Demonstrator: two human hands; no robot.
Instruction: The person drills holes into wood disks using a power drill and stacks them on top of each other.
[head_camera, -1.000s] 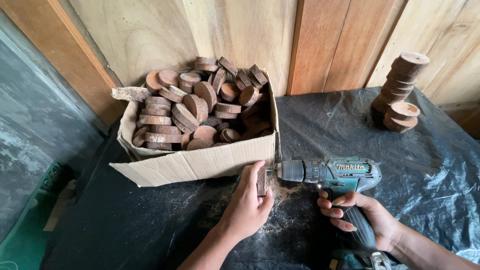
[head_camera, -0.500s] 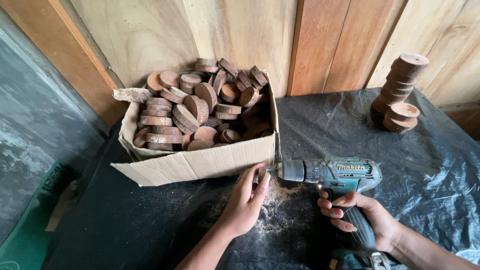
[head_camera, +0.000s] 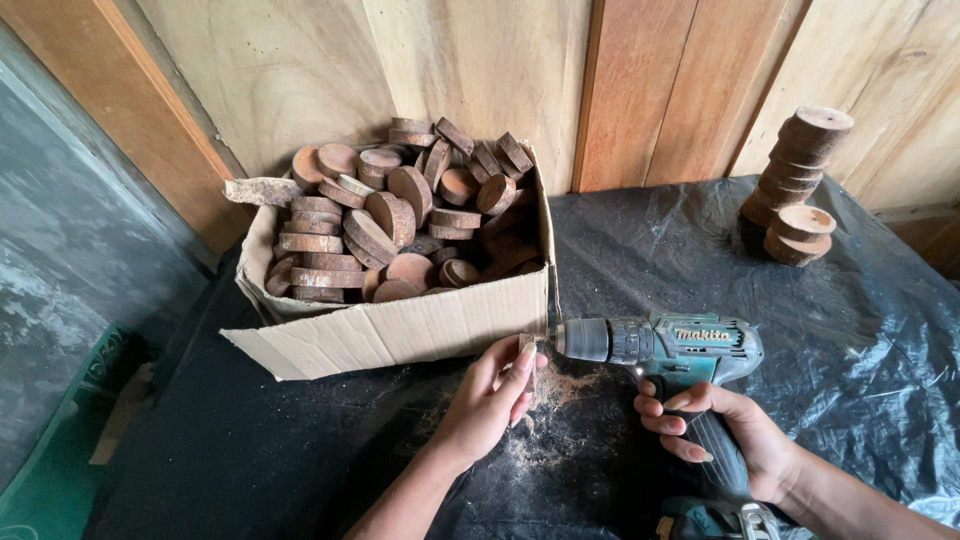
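The left hand (head_camera: 487, 398) pinches a small wood disc (head_camera: 527, 347) on its edge, so the flat face meets the drill (head_camera: 668, 348). The right hand (head_camera: 728, 430) is wrapped tight round the drill's handle, with the tip right at the disc. Sawdust (head_camera: 560, 390) lies on the black sheet (head_camera: 300, 450) just under the disc. Right behind it sits a box (head_camera: 400, 330) heaped with more discs (head_camera: 400, 215). Far off to the right stands a stack (head_camera: 795, 180) of discs.
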